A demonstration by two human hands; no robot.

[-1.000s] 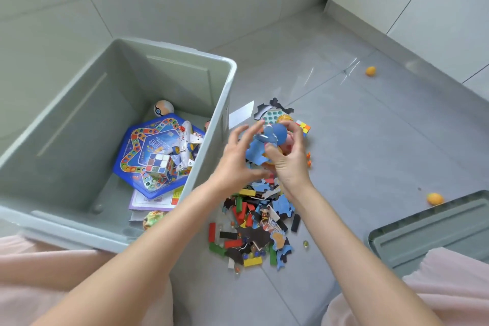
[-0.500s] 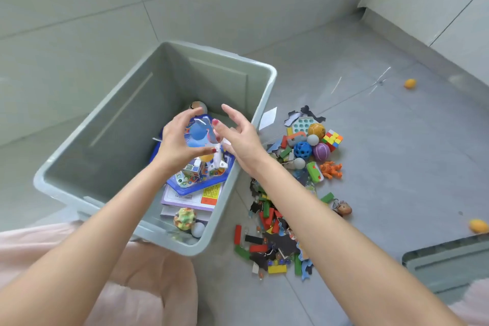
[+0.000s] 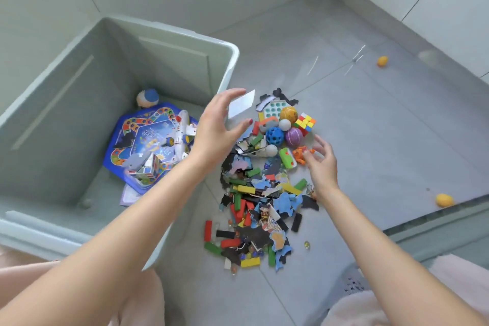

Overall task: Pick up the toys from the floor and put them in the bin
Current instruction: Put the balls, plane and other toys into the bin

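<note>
Two bare hands hang empty, fingers spread: the left hand (image 3: 215, 130) over the near-right rim of the grey bin (image 3: 230, 66), the right hand (image 3: 321, 160) touching an orange figure (image 3: 300, 155) at the toy pile (image 3: 260, 188) on the floor beside the bin. Inside lie a blue game board (image 3: 144, 137) and a toy plane (image 3: 182, 130).

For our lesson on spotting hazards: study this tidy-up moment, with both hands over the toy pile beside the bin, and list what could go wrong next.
1. The right hand reaches the orange figure beside loose balls; a nudge could send the purple ball rolling off, like the yellow ball already far away.
2. The small marble on the grey floor is easily missed or stepped on.
3. The left hand hovers by the bin rim; a hasty toss of flat puzzle pieces might miss.
</note>
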